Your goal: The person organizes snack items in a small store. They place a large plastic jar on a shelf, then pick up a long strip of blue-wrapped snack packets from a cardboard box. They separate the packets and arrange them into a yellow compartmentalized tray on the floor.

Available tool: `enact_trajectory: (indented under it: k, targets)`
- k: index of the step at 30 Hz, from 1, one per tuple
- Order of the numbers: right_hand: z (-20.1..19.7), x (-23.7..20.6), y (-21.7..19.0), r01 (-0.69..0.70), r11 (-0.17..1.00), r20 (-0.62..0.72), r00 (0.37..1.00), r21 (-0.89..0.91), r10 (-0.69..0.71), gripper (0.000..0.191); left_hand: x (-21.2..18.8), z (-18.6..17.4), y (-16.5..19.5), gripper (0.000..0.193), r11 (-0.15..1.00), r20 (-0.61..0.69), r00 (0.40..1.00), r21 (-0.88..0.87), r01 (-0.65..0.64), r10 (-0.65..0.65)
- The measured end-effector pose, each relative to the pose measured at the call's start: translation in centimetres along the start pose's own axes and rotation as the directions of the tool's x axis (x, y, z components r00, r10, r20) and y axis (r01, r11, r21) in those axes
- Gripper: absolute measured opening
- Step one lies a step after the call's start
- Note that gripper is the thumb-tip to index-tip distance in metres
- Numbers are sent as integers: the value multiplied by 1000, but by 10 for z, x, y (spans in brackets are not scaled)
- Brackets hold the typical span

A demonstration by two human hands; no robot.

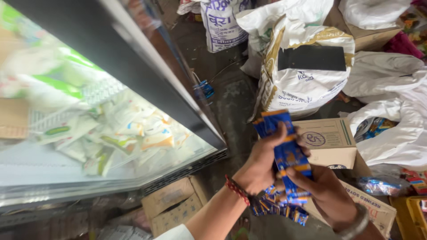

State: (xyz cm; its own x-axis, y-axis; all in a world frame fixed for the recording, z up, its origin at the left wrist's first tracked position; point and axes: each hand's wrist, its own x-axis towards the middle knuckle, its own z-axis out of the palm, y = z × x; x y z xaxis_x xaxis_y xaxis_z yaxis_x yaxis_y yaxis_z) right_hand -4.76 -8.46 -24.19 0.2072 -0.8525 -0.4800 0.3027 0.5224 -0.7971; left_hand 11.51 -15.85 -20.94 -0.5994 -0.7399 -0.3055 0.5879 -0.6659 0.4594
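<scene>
While a chain of blue sachets [287, 153] is pinched between the thumb and fingers of the left hand [260, 166] and gripped lower by the right hand [327, 193], its long axis runs upright, hanging above cardboard boxes [331, 142].

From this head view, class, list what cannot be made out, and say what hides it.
- Strip of blue sachets: lower end hidden behind the left hand and right hand.
- Pouches in the glass-fronted cooler: blurred by glare.
- Yellow crate: cut off by the right edge.
</scene>
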Motion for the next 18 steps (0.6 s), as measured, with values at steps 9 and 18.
enact_trajectory:
  k: [9,18]
  targets:
    - [35,-50,-151,-30,976,402,908,-213,116,29,-27,99,74,33,967,-102,974,-138,-214,201]
    - [2,-150,-227,349,909,307,861,227,-406,32,-78,216,16,53,458,273,854,750,-478,443]
